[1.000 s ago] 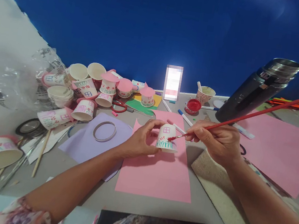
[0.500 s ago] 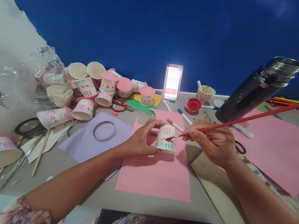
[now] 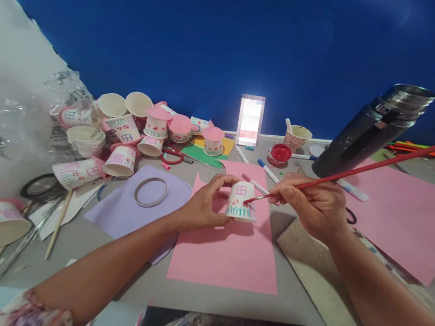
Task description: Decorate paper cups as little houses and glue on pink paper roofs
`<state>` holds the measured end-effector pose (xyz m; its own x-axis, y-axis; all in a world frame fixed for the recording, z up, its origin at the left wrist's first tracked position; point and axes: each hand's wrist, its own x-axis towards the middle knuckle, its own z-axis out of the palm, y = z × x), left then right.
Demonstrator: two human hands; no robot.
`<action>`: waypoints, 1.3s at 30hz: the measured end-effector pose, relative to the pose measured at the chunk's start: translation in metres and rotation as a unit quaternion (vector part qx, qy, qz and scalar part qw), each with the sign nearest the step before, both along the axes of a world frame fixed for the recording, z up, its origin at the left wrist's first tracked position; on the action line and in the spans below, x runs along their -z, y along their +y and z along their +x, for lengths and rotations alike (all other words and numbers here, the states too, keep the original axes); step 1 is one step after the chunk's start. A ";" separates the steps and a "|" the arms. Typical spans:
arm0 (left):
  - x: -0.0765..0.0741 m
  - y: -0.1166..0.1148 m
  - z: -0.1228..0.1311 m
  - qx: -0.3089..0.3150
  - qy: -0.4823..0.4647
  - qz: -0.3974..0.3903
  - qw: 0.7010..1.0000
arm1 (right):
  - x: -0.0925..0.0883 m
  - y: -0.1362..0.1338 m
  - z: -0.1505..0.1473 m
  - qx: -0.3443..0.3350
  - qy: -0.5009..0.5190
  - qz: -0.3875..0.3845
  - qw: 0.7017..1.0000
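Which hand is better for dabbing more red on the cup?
Probably the right hand. It already grips the red paintbrush, with the bristles at the side of the white cup. The left hand is busy holding that cup.

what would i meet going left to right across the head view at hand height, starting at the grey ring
Thin grey ring, left hand, white paper cup with drawn pink window, right hand, wide pink paper sheet at far right.
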<state>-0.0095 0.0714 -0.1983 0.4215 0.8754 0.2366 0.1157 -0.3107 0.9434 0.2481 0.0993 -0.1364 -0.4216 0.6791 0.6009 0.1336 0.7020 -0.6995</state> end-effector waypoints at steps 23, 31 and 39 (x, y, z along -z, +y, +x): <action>0.001 -0.001 0.001 0.005 -0.001 0.003 1.000 | 0.001 -0.002 -0.003 0.010 -0.004 -0.001 1.000; 0.002 -0.001 0.001 0.006 0.001 0.000 1.000 | 0.002 -0.002 -0.004 0.036 -0.013 -0.002 0.999; 0.002 -0.001 0.001 0.014 -0.002 0.005 1.000 | 0.000 -0.001 -0.003 0.028 -0.008 0.011 1.000</action>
